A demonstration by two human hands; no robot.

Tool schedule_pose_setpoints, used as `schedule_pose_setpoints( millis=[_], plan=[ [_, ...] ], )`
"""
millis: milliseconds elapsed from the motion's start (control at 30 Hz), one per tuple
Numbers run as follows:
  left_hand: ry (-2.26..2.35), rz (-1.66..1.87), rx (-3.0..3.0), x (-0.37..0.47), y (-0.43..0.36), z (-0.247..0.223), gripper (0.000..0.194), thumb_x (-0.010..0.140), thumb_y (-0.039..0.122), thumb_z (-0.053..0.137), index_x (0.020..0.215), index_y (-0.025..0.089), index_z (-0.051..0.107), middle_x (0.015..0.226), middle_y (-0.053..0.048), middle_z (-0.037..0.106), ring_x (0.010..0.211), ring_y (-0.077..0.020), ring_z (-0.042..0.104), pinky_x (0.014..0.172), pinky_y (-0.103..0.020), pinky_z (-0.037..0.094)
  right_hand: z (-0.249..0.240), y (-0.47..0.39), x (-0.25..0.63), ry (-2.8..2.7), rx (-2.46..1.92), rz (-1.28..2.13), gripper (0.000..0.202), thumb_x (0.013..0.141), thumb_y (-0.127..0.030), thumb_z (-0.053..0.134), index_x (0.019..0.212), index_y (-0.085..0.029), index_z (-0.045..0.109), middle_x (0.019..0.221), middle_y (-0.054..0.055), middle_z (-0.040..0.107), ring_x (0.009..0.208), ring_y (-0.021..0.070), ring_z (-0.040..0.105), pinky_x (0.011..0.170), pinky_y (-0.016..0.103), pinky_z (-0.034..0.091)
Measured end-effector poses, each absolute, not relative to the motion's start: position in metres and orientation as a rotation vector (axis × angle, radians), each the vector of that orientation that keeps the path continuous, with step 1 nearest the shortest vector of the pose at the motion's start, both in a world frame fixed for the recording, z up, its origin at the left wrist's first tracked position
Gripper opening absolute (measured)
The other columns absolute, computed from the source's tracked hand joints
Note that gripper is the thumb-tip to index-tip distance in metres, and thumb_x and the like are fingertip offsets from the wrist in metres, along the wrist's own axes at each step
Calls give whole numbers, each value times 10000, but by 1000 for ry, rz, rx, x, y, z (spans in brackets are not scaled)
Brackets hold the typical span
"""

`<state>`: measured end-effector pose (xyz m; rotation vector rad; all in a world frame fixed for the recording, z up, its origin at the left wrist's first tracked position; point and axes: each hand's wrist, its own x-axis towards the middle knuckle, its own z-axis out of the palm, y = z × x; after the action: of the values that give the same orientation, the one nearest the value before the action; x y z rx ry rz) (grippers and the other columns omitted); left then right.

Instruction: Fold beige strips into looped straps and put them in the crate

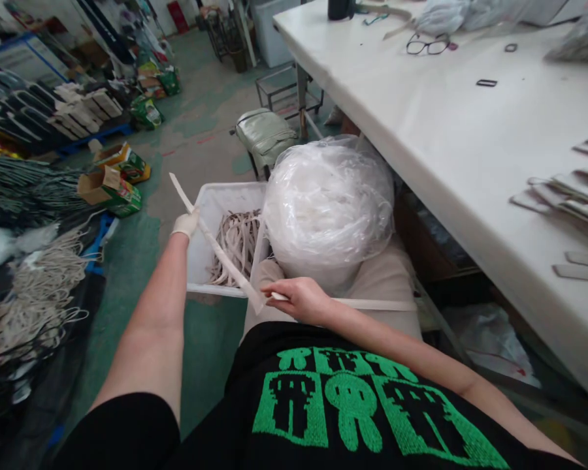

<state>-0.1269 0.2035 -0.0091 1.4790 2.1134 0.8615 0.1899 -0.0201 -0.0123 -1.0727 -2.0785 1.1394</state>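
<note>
A pale strap (223, 256) stretches slantwise over my lap and a white plastic bin. Near its upper end my left hand (186, 224), in a cream glove, is closed on it, and a short tail sticks up past the fingers. My right hand (301, 298) is bare and pinches the strap close to its lower end, above my thigh. Another length of pale band (382, 304) runs across my lap behind the right forearm. Inside the white bin (196, 261) lies a heap of similar beige straps (238, 245).
A large clear plastic bag (330, 202) of white material rests between my knees. To the right, the white table (421, 104) carries eyeglasses (427, 46), a small dark buckle (487, 83) and flat metal frames (568, 199). Bundled cords (34, 287) and cardboard boxes (110, 189) lie on the left floor.
</note>
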Motion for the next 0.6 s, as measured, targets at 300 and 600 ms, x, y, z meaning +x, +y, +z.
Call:
schedule_pose_setpoints(
  millis=[300, 600],
  plan=[
    [1928, 807, 2019, -26, 198, -26, 310, 883, 310, 637, 1137, 144, 702, 1336, -138, 663, 1330, -298, 533, 1182, -466, 307, -74, -38, 227, -1649, -1311, 1445, 363, 994, -387, 474, 1040, -190, 775, 930, 44, 798, 763, 179, 708, 691, 267, 492],
    [1266, 579, 2604, 158, 181, -68, 269, 755, 303, 803, 984, 178, 739, 1431, -151, 592, 1467, -388, 334, 1215, -623, 46, -135, -38, 252, -1619, -1550, 1502, 315, 953, -350, 509, 943, -201, 787, 871, 57, 791, 759, 202, 690, 720, 290, 474]
  ],
)
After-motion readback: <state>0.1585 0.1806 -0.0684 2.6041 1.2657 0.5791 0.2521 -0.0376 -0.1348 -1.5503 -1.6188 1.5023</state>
